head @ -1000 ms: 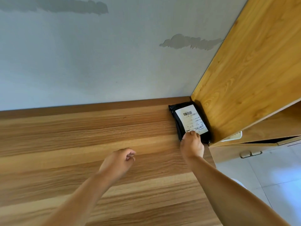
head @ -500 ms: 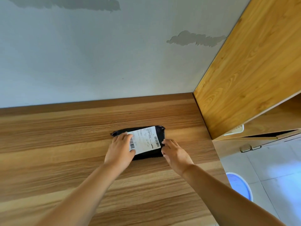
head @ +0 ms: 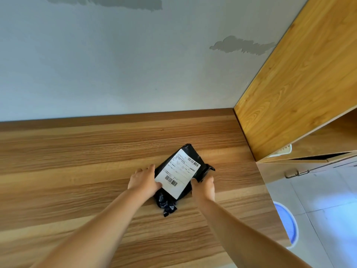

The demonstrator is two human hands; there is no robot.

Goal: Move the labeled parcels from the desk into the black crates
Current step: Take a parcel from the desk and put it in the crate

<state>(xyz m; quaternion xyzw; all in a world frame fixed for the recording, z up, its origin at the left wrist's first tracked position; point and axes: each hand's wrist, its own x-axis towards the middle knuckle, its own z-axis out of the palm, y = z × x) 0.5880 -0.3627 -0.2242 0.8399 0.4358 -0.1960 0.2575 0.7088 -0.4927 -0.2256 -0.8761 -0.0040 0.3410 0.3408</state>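
Parcel [head: 181, 176]: a flat black crinkled plastic mailer with a white rectangular label [head: 177, 173], tilted, toward the right edge of the wood-grain tabletop [head: 77, 171]. Left hand [head: 144, 180] grips its left edge, thumb on the label; right hand [head: 204, 185] curls round its right edge. Wooden cabinet [head: 289, 93] at the far right corner.

Both forearms bare, no sleeves in view. Left hand [head: 144, 181] and right hand [head: 204, 187]: no gloves, rings, watch or wristbands visible.
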